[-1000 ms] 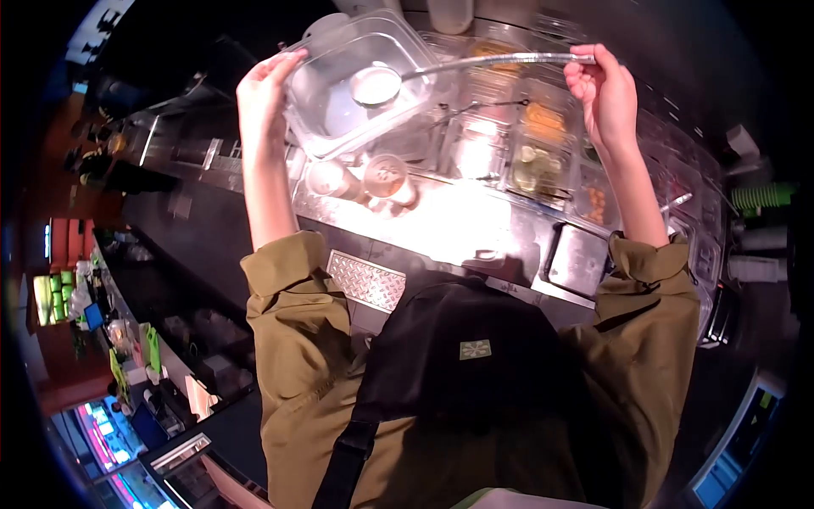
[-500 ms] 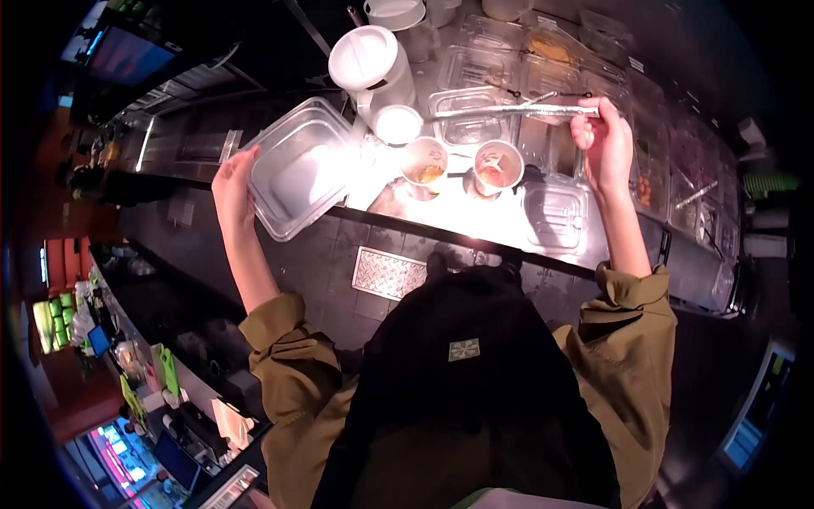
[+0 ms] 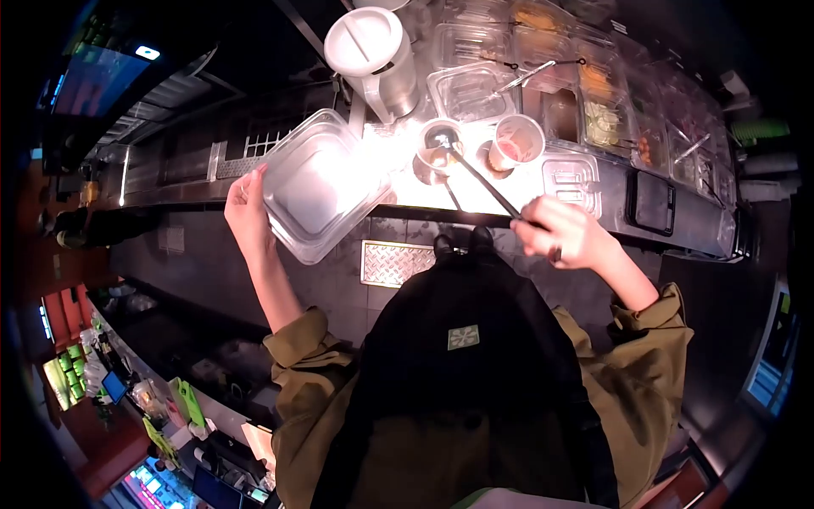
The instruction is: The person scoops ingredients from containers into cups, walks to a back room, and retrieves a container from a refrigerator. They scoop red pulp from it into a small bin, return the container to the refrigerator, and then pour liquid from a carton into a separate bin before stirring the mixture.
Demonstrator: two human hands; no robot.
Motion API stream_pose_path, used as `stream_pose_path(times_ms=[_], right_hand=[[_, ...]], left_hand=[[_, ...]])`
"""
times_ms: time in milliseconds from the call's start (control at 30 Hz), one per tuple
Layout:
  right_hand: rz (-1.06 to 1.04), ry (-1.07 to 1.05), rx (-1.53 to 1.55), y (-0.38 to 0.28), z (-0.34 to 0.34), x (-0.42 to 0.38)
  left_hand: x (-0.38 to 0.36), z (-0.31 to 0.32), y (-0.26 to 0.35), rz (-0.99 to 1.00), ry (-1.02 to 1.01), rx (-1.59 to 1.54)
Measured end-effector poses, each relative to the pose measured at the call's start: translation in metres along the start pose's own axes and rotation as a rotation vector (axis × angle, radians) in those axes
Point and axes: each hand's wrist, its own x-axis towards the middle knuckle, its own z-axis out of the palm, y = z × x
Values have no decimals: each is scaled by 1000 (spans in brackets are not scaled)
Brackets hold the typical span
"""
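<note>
My left hand [image 3: 248,204] grips the left rim of a clear plastic food container [image 3: 318,187], which is held tilted at the counter's edge, with lamp glare across its inside. My right hand [image 3: 560,233] is closed around the dark handle of a long ladle [image 3: 487,182]. The ladle's bowl sits at the mouth of the left cup [image 3: 432,165] and covers much of what is in it. Beside it to the right stands a second cup [image 3: 515,142] with something reddish inside. A clear lid [image 3: 571,182] lies on the counter near my right hand.
Behind the cups stands a large white-lidded pitcher [image 3: 370,55]. Lidded food pans [image 3: 475,89] fill the back right, with tongs [image 3: 538,76] lying across them. A dark tray [image 3: 651,202] sits at the counter's right front edge. A metal tread plate [image 3: 394,264] is on the floor.
My right hand has come down and toward me, bringing the ladle from above the counter to the left cup's mouth. My left hand still holds the container, slightly shifted right.
</note>
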Motion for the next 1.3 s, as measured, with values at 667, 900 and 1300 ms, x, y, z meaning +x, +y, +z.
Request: stream_pose_path(times_ms=[667, 900, 1300], right_hand=[[996, 1261, 712, 16, -30, -92], [954, 1221, 791, 48, -59, -121], [982, 1086, 873, 92, -77, -149]], left_hand=[[-31, 139, 111, 280, -121, -46], [-60, 237, 111, 615, -205, 122], [-117, 305, 114, 854, -252, 462]])
